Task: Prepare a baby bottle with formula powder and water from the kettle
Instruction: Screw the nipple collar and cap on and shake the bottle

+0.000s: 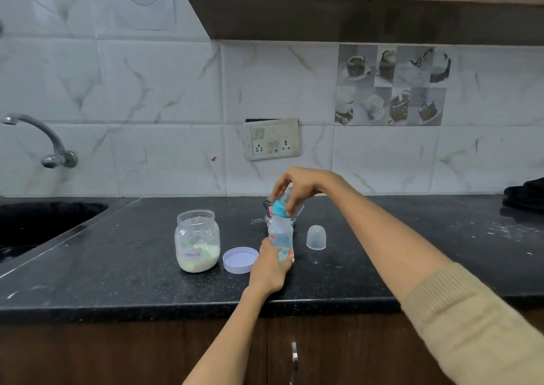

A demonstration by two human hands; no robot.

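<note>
Bottle (281, 239) stands at centre frame on the counter (117, 267), left hand (269, 264) wrapped round its base to steady it. Right hand (297, 186) pinches the blue collar (281, 208), tilted, probably for twisting. Open jar (197, 240), lid (240, 259) and clear cap (316, 237) flank it.

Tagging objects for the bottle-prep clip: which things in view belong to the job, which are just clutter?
Job:
baby bottle
teal collar
formula jar
jar lid
clear cap
metal vessel, partly hidden
left hand
right hand

Lying about:
tap
sink
switchboard
dark cloth
</note>
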